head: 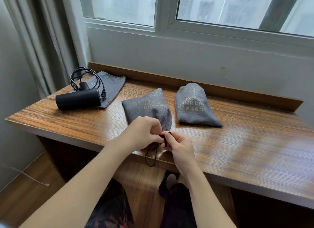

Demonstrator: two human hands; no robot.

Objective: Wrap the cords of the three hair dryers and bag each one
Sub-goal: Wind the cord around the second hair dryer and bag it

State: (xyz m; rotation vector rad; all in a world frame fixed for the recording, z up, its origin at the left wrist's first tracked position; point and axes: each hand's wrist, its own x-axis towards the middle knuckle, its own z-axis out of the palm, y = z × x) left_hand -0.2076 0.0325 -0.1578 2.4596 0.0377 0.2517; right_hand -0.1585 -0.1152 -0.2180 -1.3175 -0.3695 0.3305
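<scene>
Head view: left hand (142, 134) and right hand (179, 147) pinch a dark drawstring (153, 155) at the mouth of the middle grey bag (149, 107) on a wooden desk (237, 142). Another filled bag (193, 105) lies just right — a black hair dryer (79, 99), cord loose, rests on a flat bag (112, 86) far left.

A wooden table (237, 142) carries a black hair dryer (79, 98) lying partly on a flat grey bag (110, 86) at the left, a filled grey bag (149, 105) mid-table, and another, apparently filled, bag (193, 105) just beside it.
</scene>
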